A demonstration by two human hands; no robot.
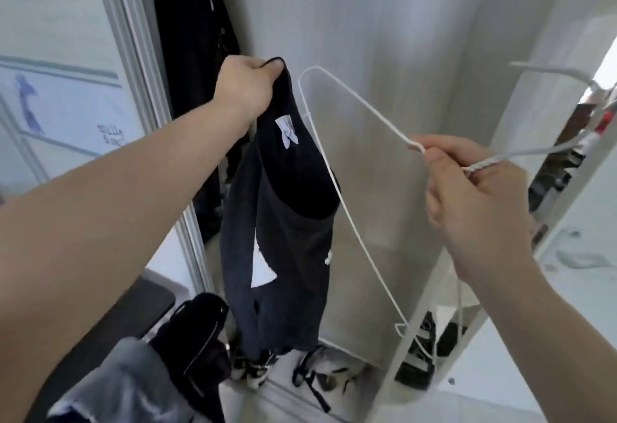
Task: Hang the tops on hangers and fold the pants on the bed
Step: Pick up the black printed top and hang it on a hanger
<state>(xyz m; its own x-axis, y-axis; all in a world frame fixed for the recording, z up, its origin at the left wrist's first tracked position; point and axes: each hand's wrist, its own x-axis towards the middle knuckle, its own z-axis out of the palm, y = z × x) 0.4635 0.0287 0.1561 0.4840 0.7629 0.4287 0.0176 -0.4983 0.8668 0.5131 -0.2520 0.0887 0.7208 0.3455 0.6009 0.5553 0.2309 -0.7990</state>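
We see the left hand (245, 87) raised at about ten o'clock from the middle of the view, its fingers closed tight on the top edge of a dark top (283, 222). The top hangs straight down from that grip, bunched and narrow, with a white label (287, 133) showing just inside its opening and a white print patch lower down. Its lower hem dangles above a heap of shoes (257, 366) on the floor at six o'clock.

At three o'clock the right hand (474, 202) pinches the neck of a white wire hanger (354, 222), fingers pressed together on the twisted part below the hook. The hanger stands nearly on end, one shoulder tip up at twelve o'clock, just beside the left hand, the other down near five o'clock. Its upper wire runs alongside the right edge of the top, touching or nearly touching it; we cannot tell which. The hanger is not inside the top.

Behind both hangs a pale wardrobe panel (384, 55). Another dark garment (193, 38) hangs at eleven o'clock.
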